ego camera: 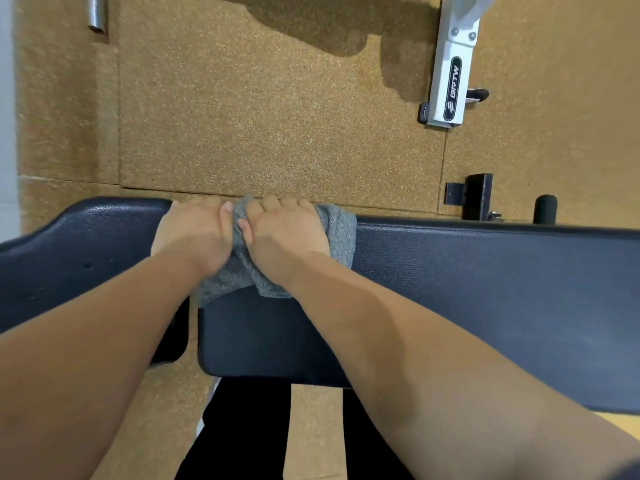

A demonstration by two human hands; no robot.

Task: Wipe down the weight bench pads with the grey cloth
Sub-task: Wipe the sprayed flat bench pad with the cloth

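The weight bench runs across the view as two dark padded sections: a long pad (pixel 485 292) on the right and a shorter pad (pixel 76 244) on the left, with a narrow gap between them. The grey cloth (pixel 341 233) lies bunched over the far edge of the long pad, right beside the gap. My left hand (pixel 194 233) and my right hand (pixel 287 233) sit side by side on the cloth, fingers curled over the far rim, both gripping the fabric. Much of the cloth is hidden under my hands.
Speckled tan rubber flooring (pixel 277 116) lies beyond the bench. A white machine leg (pixel 450 81) stands at the upper right, a black bracket (pixel 474 199) and a black roller end (pixel 545 207) behind the long pad. A metal tube (pixel 96 12) is at upper left.
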